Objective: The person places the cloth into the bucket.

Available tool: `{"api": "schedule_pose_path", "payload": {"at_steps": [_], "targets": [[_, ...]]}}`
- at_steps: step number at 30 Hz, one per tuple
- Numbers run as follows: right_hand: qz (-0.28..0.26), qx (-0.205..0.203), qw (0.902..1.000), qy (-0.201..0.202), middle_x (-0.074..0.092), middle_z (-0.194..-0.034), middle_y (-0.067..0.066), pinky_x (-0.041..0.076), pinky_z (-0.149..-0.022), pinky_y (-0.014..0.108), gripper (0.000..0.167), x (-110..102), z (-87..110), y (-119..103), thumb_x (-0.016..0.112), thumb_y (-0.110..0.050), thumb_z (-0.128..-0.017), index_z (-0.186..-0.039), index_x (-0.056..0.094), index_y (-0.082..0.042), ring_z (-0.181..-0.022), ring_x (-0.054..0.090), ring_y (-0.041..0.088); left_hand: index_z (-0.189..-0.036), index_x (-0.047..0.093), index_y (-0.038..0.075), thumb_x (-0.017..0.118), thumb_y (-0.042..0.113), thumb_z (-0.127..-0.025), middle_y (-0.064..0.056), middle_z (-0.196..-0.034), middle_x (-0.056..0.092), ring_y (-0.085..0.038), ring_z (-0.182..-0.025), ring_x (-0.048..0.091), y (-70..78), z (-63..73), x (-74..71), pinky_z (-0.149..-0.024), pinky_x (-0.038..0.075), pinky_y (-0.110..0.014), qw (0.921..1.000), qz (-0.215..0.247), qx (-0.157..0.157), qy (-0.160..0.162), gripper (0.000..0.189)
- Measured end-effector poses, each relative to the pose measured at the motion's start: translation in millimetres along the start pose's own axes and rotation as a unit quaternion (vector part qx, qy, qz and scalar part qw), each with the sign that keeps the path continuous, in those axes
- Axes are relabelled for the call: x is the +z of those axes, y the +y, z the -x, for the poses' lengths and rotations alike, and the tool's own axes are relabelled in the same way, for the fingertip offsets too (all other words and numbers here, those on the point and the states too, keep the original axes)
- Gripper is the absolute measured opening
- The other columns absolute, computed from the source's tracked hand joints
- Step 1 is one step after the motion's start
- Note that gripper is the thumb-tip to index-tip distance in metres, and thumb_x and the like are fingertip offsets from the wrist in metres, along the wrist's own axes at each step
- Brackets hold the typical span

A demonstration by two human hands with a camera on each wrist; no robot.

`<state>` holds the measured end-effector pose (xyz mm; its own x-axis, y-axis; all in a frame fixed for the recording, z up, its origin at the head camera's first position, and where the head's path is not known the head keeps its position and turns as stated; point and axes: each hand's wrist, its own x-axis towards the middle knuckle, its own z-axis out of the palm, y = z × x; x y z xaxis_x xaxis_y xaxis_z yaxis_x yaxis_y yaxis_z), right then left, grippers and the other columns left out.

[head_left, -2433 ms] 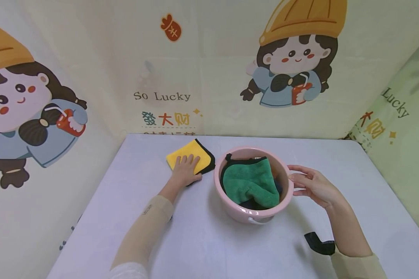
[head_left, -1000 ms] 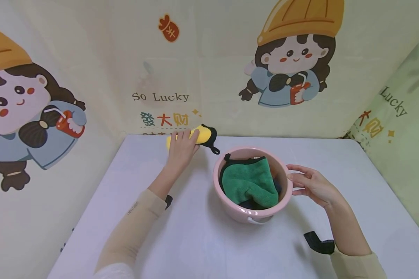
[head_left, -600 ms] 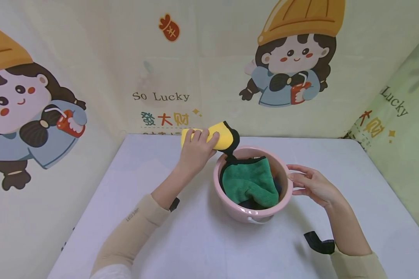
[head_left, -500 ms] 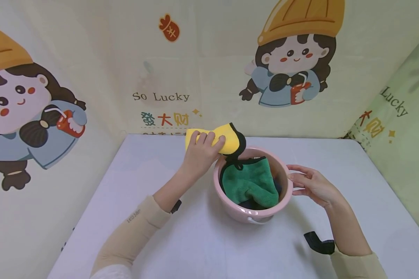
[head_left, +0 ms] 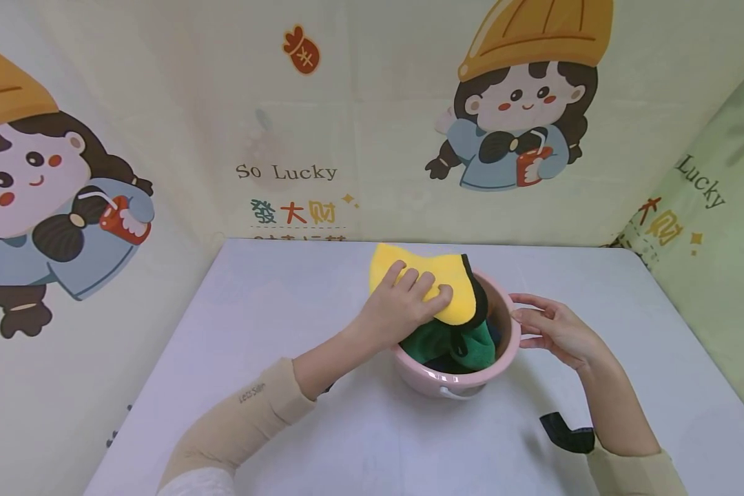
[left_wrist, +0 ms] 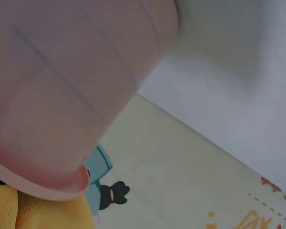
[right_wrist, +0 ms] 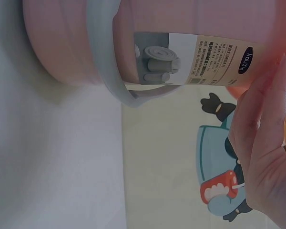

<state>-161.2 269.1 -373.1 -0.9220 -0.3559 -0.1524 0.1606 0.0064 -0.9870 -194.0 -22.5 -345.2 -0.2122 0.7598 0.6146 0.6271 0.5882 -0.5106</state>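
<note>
The left hand [head_left: 403, 310] grips a folded yellow cloth [head_left: 452, 275] with black edging, fingers curled into its top. It hangs over the left and back rim of a pink bucket [head_left: 430, 384], covering part of a green cloth [head_left: 426, 342] inside; darker fabric lies beneath the green one. In the left wrist view, the yellow cloth [left_wrist: 57, 212] shows past the rim, and the hand is out of frame. On the bucket's right side, the right hand [head_left: 554, 327] rests its extended fingertips at the rim. The right wrist view shows those fingers [right_wrist: 267, 114] along the outer wall.
The bucket stands on a white tabletop [head_left: 347, 441]. Its pale handle [head_left: 461, 393] hangs down in front, and a printed label [right_wrist: 195, 57] is on the side. A black strap piece [head_left: 567, 432] sticks out near the right wrist. Cartoon-printed fabric [head_left: 384, 124] encloses the back and sides.
The left hand has picked the yellow cloth up off the table left of the bucket and carried it right, over the bucket. The right hand and bucket have stayed put.
</note>
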Motion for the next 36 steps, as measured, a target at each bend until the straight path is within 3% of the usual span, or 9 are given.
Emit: {"api": "schedule_pose_path", "payload": {"at_steps": [6, 11, 14, 18, 24, 28, 31, 36], "targets": [[0.017, 0.013, 0.9997, 0.011, 0.068, -0.094, -0.003, 0.055, -0.067, 0.031, 0.023, 2, -0.2, -1, 0.050, -0.010, -0.093, -0.115, 0.048, -0.017, -0.080, 0.066, 0.014, -0.095, 0.053, 0.021, 0.040, 0.005, -0.084, 0.000, -0.081, 0.052, -0.016, -0.068, 0.048, 12.3, -1.7, 1.0, -0.077, 0.043, -0.034, 0.9991, -0.002, 0.026, 0.034, 0.023], [0.017, 0.017, 0.9996, 0.015, 0.067, -0.094, -0.003, 0.055, -0.067, 0.031, 0.024, 3, -0.2, -1, 0.050, -0.011, -0.093, -0.117, 0.046, -0.015, -0.080, 0.066, 0.014, -0.099, 0.053, 0.023, 0.044, 0.013, -0.088, 0.001, -0.085, 0.054, -0.015, -0.071, 0.049, 20.9, -3.0, 0.6, -0.076, 0.043, -0.032, 0.9988, 0.022, 0.044, 0.009, 0.018], [0.019, 0.022, 0.9994, 0.020, 0.067, -0.094, -0.003, 0.055, -0.067, 0.030, 0.026, 3, -0.7, -1, 0.051, -0.011, -0.093, -0.119, 0.045, -0.012, -0.080, 0.066, 0.014, -0.103, 0.052, 0.023, 0.052, 0.023, -0.088, 0.000, -0.090, 0.055, -0.016, -0.076, 0.051, 24.2, -4.4, -0.6, -0.078, 0.042, -0.032, 0.9961, 0.062, 0.053, -0.032, 0.015], [0.025, 0.028, 0.9989, 0.027, 0.067, -0.094, -0.003, 0.055, -0.068, 0.030, 0.029, 4, -1.5, -1, 0.052, -0.013, -0.093, -0.121, 0.044, -0.010, -0.080, 0.066, 0.014, -0.110, 0.049, 0.025, 0.060, 0.036, -0.086, 0.000, -0.099, 0.054, -0.017, -0.085, 0.051, 27.2, -7.4, -0.9, -0.082, 0.039, -0.032, 0.9854, 0.113, 0.058, -0.113, 0.029], [0.035, 0.033, 0.9984, 0.032, 0.067, -0.094, -0.004, 0.055, -0.068, 0.030, 0.032, 3, -2.3, 0, 0.052, -0.014, -0.093, -0.123, 0.043, -0.008, -0.081, 0.065, 0.014, -0.120, 0.044, 0.030, 0.058, 0.045, -0.086, 0.001, -0.112, 0.051, -0.016, -0.095, 0.049, 29.4, -13.4, -2.3, -0.083, 0.038, -0.031, 0.9621, 0.116, 0.069, -0.237, 0.040], [0.034, 0.033, 0.9984, 0.031, 0.067, -0.094, -0.004, 0.055, -0.069, 0.030, 0.031, 3, -2.5, 0, 0.052, -0.014, -0.093, -0.122, 0.044, -0.010, -0.081, 0.065, 0.014, -0.126, 0.040, 0.032, 0.054, 0.046, -0.088, 0.001, -0.120, 0.048, -0.017, -0.101, 0.048, 29.5, -16.8, -2.3, -0.086, 0.038, -0.031, 0.9414, 0.123, 0.078, -0.304, 0.043], [0.030, 0.031, 0.9987, 0.029, 0.067, -0.094, -0.004, 0.055, -0.069, 0.030, 0.027, 3, -2.4, 0, 0.053, -0.013, -0.093, -0.119, 0.046, -0.014, -0.081, 0.065, 0.014, -0.132, 0.037, 0.034, 0.049, 0.047, -0.090, 0.001, -0.125, 0.045, -0.017, -0.105, 0.046, 28.8, -18.6, -0.9, -0.089, 0.037, -0.032, 0.9280, 0.124, 0.088, -0.340, 0.045], [0.028, 0.026, 0.9990, 0.025, 0.067, -0.094, -0.005, 0.055, -0.068, 0.030, 0.022, 2, -2.4, 1, 0.052, -0.013, -0.093, -0.113, 0.049, -0.021, -0.081, 0.065, 0.013, -0.137, 0.032, 0.037, 0.044, 0.046, -0.092, 0.002, -0.128, 0.042, -0.016, -0.106, 0.045, 27.7, -20.0, 2.1, -0.088, 0.036, -0.029, 0.9155, 0.113, 0.105, -0.371, 0.047]]}}
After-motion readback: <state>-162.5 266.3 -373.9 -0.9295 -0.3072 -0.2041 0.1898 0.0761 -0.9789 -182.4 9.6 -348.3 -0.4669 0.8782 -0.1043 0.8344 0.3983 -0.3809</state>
